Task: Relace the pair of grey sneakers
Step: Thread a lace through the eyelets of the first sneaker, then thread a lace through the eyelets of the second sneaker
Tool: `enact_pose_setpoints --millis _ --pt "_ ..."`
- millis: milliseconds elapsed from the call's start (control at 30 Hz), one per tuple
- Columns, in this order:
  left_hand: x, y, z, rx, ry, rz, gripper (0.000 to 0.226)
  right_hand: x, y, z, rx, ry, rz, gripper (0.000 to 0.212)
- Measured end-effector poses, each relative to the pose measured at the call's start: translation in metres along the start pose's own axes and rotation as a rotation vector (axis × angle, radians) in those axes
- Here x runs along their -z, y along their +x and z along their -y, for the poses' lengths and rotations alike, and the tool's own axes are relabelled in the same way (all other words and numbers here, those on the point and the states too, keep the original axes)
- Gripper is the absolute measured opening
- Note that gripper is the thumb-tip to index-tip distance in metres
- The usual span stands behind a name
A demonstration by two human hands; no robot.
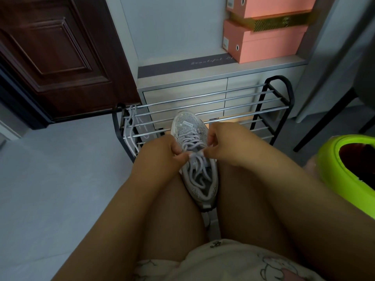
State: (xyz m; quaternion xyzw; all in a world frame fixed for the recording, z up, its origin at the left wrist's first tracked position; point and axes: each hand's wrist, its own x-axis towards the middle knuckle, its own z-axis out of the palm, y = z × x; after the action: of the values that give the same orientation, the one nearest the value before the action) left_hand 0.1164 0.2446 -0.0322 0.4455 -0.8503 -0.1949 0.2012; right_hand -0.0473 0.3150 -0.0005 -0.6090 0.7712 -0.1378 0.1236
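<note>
A grey sneaker (195,159) is lying wedged between the person's bare knees, toe pointing toward 12 o'clock and heel toward 6 o'clock, near the middle of the view. Its pale lace (194,169) is running in loose crossings down the tongue, with slack loops spilling into the shoe's opening.

The left hand (162,153) is sitting at 9 o'clock of the sneaker, its grip closed in a pinch on the lace at the upper eyelets. The right hand (225,142) is sitting at 3 o'clock of the sneaker, its grip also pinching the lace, fingertips curled in toward the left hand so the two nearly meet over the tongue.

Just beyond the toe, at 12 o'clock, a black-framed shoe rack (269,110) with silver bars is standing against a grey cabinet (182,92). A second lace (129,130) is hanging over the rack's bars at its 9 o'clock end, trailing down. Pink boxes (269,43) are stacked on the cabinet ledge at 1 o'clock. A dark wooden door (56,53) is filling the 10 o'clock corner, and a lime-green bin (332,165) is standing at 3 o'clock on the grey floor (50,189).
</note>
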Motion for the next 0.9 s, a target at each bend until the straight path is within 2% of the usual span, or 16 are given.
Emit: enact_pose_setpoints --millis 167,400,500,667,900 --pt "-0.007 0.008 0.0 0.032 0.141 0.07 0.038 -0.01 0.009 -0.004 -0.057 -0.097 -0.009 0.032" --pt "-0.005 0.012 0.0 0.015 0.158 0.073 0.035 -0.013 0.016 -0.008 -0.026 -0.22 0.0 0.015" --pt "-0.007 0.018 0.003 0.05 0.045 0.114 0.033 -0.011 0.02 -0.009 -0.049 -0.226 0.019 0.019" --pt "-0.011 0.028 0.002 0.161 -0.221 0.212 0.026 -0.008 0.025 -0.013 -0.146 -0.185 0.109 0.015" --pt "-0.03 0.046 -0.01 0.265 -0.378 0.341 0.019 -0.015 0.032 -0.036 -0.237 -0.144 0.137 0.012"
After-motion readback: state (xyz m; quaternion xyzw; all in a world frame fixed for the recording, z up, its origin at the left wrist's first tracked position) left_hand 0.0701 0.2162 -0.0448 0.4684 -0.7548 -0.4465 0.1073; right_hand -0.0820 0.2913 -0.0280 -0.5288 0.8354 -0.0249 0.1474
